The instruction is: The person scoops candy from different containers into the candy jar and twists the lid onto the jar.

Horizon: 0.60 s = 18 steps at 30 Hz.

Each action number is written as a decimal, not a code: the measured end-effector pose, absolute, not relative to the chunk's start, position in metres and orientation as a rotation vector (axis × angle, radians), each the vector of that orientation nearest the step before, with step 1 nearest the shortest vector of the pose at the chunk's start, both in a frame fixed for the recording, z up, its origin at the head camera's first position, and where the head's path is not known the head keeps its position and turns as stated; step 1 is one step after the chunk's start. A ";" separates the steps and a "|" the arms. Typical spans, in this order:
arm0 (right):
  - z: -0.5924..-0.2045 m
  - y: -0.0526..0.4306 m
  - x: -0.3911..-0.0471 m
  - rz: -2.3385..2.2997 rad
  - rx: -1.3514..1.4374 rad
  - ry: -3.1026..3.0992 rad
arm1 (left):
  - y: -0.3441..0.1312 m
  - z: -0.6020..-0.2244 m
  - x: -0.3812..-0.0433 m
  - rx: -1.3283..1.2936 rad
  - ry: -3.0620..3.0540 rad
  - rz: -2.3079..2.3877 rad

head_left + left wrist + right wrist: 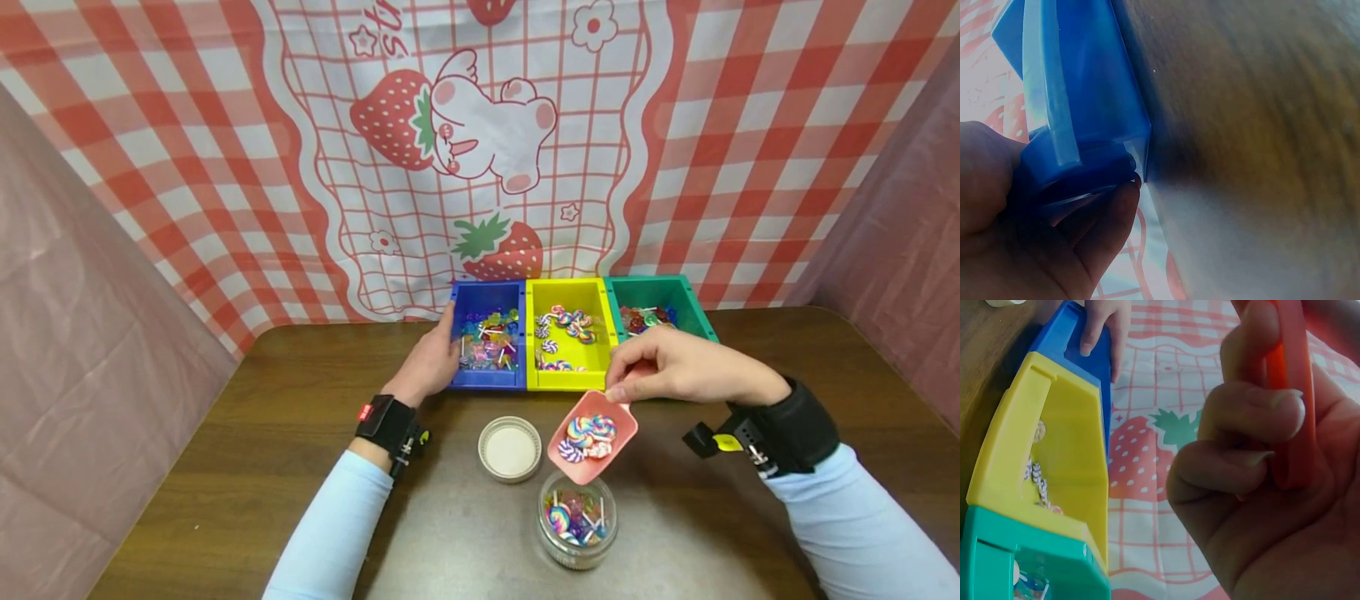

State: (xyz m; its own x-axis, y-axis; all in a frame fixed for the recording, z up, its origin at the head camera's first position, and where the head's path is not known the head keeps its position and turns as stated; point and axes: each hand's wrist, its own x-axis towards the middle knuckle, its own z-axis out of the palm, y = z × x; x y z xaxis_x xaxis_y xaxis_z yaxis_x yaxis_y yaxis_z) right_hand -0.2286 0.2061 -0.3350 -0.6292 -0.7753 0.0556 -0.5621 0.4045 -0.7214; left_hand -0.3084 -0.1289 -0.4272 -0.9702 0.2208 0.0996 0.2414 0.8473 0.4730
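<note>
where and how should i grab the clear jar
Probably round the outer side wall of the jar, low down, coming from the person's near side: it stands upright, round and open-topped, and in the head view the pink scoop overlaps its far rim, while the lid lies beyond, to its left.

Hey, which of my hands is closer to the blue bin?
Left. Your left hand grips the blue bin by its outer side; your right hand is farther off, near the green bin, holding the pink scoop.
</note>
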 end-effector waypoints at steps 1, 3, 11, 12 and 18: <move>-0.335 0.205 -0.227 -1.032 -1.182 2.382 | -0.129 -0.427 -0.308 -0.367 -2.984 -0.770; -0.335 0.203 -0.225 -1.002 -1.202 2.379 | -0.128 -0.427 -0.308 -0.356 -2.991 -0.771; -0.332 0.193 -0.215 -0.860 -1.244 2.399 | -0.128 -0.426 -0.309 -0.359 -2.993 -0.764; -0.332 0.192 -0.214 -0.847 -1.250 2.400 | -0.128 -0.426 -0.309 -0.363 -2.992 -0.764; -0.330 0.187 -0.210 -0.757 -1.270 2.419 | -0.129 -0.426 -0.308 -0.377 -2.989 -0.773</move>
